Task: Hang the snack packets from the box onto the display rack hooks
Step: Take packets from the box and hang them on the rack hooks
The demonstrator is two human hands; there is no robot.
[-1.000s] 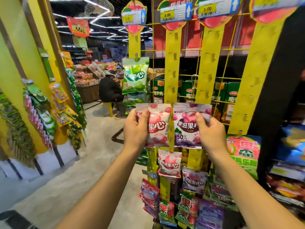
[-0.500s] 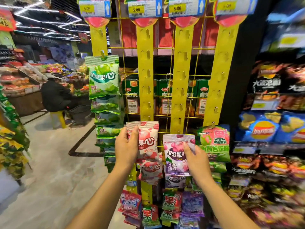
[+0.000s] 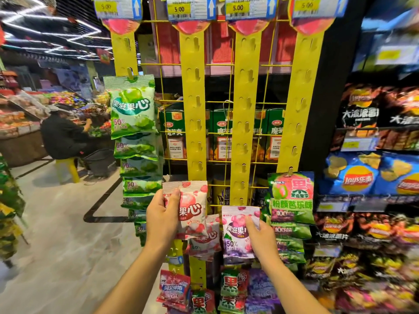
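Head view: the pink-and-white snack packet (image 3: 195,205) sits upright in your left grip (image 3: 162,214), with the thumb laid across its front near the top left corner and the fingers curled behind it. It is in front of the lower part of the second yellow hook strip (image 3: 196,109), and its sealed top edge is just under a bare hook. The purple snack packet (image 3: 235,234) is pinched by your right grip (image 3: 260,239), with the thumb on the upper right of its face. It is held lower than the pink one, against the foot of the third yellow hook strip (image 3: 246,109). You cannot tell whether either packet's hole is on a hook. Between and below the two, another pink packet (image 3: 205,243) hangs on the second strip, partly covered by the one in your left grip. More red, green and purple packets crowd the strips beneath your wrists.

To the left, a column of green packets (image 3: 133,109) hangs down the first strip. To the right, a green and pink guava packet (image 3: 291,196) tops a stack on the fourth strip. Price tags (image 3: 190,9) reading 5.00 cap each strip, and green boxes (image 3: 174,132) stand behind the wire grid. Crisp bags (image 3: 353,177) fill the shelves at far right. Far left, a person in black (image 3: 61,137) sits on a yellow stool (image 3: 68,168)
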